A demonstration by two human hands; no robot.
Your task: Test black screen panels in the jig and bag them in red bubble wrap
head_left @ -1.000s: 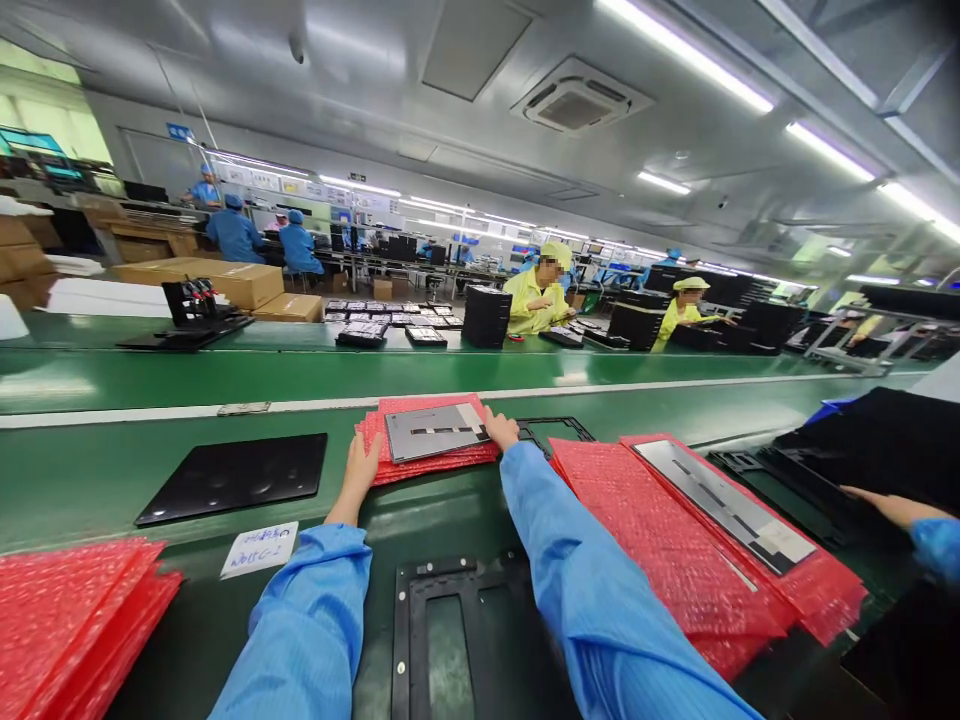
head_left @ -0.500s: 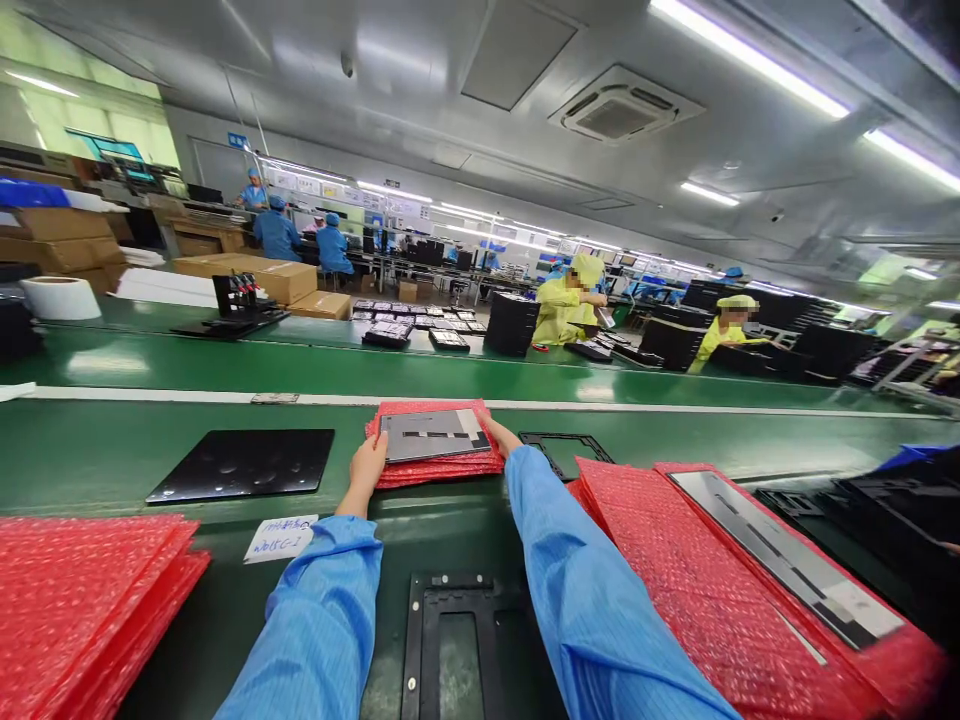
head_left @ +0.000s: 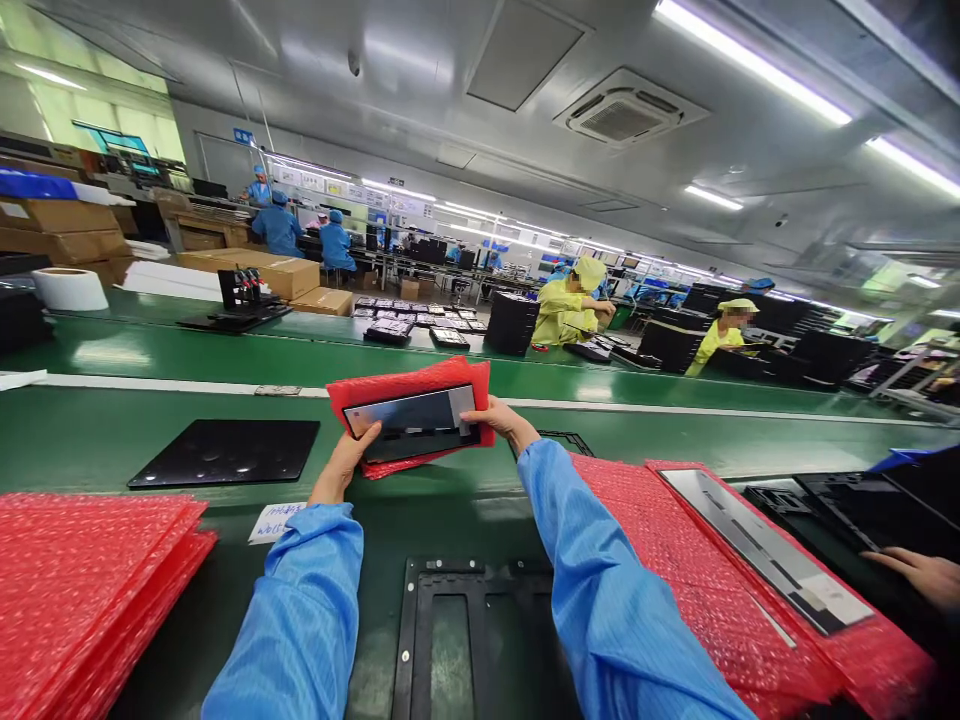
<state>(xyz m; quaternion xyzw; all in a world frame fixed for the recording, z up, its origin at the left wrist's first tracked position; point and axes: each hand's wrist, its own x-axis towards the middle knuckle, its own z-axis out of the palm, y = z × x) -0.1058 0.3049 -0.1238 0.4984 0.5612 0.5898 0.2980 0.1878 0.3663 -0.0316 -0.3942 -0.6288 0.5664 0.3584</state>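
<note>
Just across the green workbench [head_left: 465, 515] from me, the person in blue sleeves has a flat grey panel [head_left: 412, 420] in both hands, tipped up so its face leans back toward them, with a red bubble-wrap sheet [head_left: 412, 381] behind it. The left hand [head_left: 349, 458] is closed on the left edge, thumb laid over the front, and the right hand [head_left: 510, 422] pinches the opposite edge, its thumb on the pale patch at that end. More red wrap shows just under the panel's lower edge, though I can't tell whether it is held too or lying on the bench. Between the forearms sits a black frame [head_left: 478, 630], partly covered by the right sleeve. To the left lies a glossy black plate [head_left: 229, 455], and near it a handwritten white label [head_left: 271, 522] half hidden by the left sleeve; closer in on that side is a stack of red wrap [head_left: 90, 570]. Over on the right, a second panel [head_left: 757, 545] lies on a spread of red bubble wrap [head_left: 645, 530], and beyond that a co-worker's hand [head_left: 919, 573] reaches in beside some dark pieces [head_left: 862, 505], its grip unclear to me
</note>
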